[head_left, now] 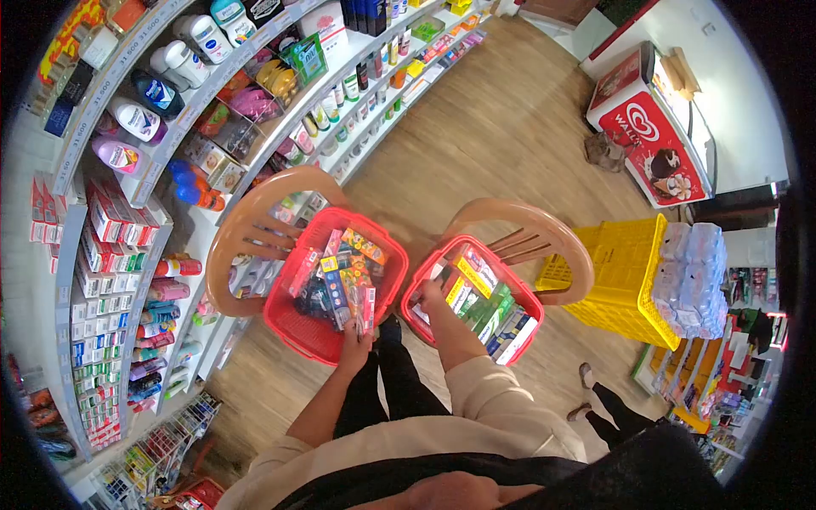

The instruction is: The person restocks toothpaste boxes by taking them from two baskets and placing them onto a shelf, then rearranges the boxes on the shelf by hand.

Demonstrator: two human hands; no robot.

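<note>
Two red plastic baskets stand side by side on brown plastic chairs. My left hand (355, 347) is at the near rim of the left basket (285, 310), its fingers closed around the lower ends of slim packs, among them a red and white box (368, 308). A blue pack with round pictures (337, 293), orange packs (364, 246) and dark items (314, 299) lie in that basket. Inside the left side of the right basket (529, 342) is my right hand (432, 294), its fingertips partly hidden. Toothpaste-like boxes in yellow, green (495, 314) and white-blue (512, 337) fill this basket.
Curved shelves (183, 127) of toiletries and small boxes run along the left. Yellow crates (616, 268) and wrapped bottles (690, 276) stand right of the chairs (557, 246). A red ice-cream freezer (650, 136) is farther back. Another person's legs (616, 408) show at lower right.
</note>
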